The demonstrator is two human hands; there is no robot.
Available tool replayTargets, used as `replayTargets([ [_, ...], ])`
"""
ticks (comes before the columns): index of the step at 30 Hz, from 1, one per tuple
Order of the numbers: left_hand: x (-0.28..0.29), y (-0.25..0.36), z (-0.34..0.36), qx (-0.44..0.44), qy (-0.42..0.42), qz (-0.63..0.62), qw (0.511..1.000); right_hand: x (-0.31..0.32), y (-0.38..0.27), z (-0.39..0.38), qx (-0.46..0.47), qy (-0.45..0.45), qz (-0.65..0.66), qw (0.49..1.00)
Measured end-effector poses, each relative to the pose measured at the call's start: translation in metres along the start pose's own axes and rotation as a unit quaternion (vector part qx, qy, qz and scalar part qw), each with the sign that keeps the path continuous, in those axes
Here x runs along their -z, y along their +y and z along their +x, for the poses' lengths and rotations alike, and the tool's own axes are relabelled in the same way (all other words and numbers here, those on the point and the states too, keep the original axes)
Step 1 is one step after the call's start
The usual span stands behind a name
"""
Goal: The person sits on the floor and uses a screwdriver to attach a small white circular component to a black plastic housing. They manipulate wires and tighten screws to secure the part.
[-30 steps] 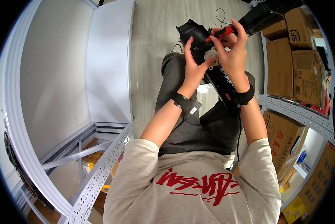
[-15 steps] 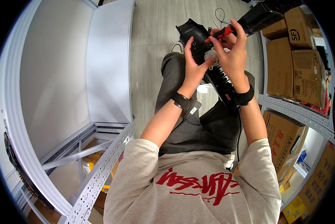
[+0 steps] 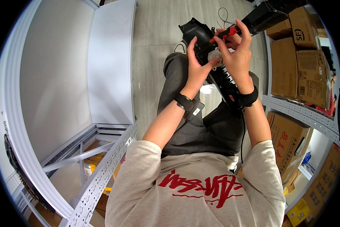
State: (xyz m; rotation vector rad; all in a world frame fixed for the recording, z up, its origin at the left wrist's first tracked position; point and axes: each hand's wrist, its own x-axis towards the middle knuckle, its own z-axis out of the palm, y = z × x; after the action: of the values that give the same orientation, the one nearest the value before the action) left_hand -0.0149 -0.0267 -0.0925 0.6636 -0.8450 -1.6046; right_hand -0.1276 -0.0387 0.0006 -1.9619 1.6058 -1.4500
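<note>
A long black plastic housing (image 3: 195, 31) lies slanted over my lap, its wide end away from me. My left hand (image 3: 197, 72) grips its side, index finger along the shell and thumb on a round whitish part (image 3: 214, 56) set in the middle. My right hand (image 3: 236, 56) pinches a red and black pen-shaped tool (image 3: 228, 32), its reddish tip pointing down-left at the housing. The exact kind of tool cannot be made out. Ribbed black parts (image 3: 226, 80) run along the housing's near end, partly behind my right wrist.
A large black object (image 3: 266, 17) stands beyond my right hand, near a thin loose wire (image 3: 223, 15). Cardboard boxes (image 3: 283, 68) fill the metal shelving (image 3: 302, 113) at right. A white panel (image 3: 111, 64) and a perforated rack beam (image 3: 102, 174) stand at left.
My right hand and the tool have shifted very slightly to the right. My left hand keeps its grip on the housing.
</note>
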Motion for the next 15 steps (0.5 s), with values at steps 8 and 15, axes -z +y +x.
replayTargets([
  [8, 0.0005, -0.0004, -0.0003, 0.002, -0.001, 0.004, 1.0, 0.0003, -0.0003, -0.002, -0.025, -0.013, 0.0, 1.0],
  [15, 0.0005, -0.001, 0.0005, -0.002, 0.0, 0.014, 1.0, -0.0016, -0.0005, -0.0037, -0.01, -0.001, 0.023, 1.0],
])
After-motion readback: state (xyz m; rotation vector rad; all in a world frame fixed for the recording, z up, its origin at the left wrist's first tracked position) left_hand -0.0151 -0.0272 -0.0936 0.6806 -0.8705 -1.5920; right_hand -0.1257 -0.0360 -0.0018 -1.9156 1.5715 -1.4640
